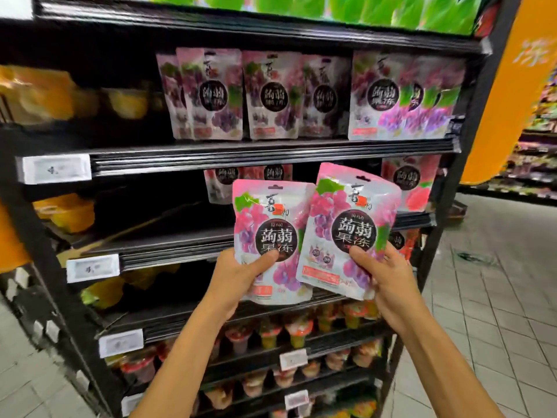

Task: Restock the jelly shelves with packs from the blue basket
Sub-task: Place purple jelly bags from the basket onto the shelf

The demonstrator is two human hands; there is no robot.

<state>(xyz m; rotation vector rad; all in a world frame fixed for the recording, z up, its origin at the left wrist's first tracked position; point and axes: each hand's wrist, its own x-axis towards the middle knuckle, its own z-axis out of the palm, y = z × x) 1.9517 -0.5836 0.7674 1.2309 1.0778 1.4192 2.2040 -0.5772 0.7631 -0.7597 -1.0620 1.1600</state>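
Two pink-and-purple grape jelly packs are raised in front of the black shelf unit. My left hand (241, 274) grips the lower part of the left pack (269, 224), thumb on its front. My right hand (381, 273) grips the right pack (351, 218) the same way; that pack overlaps the left one's edge. Behind them, a row of the same grape packs (271, 95) stands on the upper shelf (271, 153). A few more packs (413, 182) stand at the back of the middle shelf. The blue basket is out of view.
Orange and yellow packs (66, 215) lie at the left of the shelves. Jelly cups (298, 327) fill the lower shelves. White price tags (57, 168) hang on the shelf edges. An orange pillar (509, 95) and a tiled aisle floor (488, 297) are on the right.
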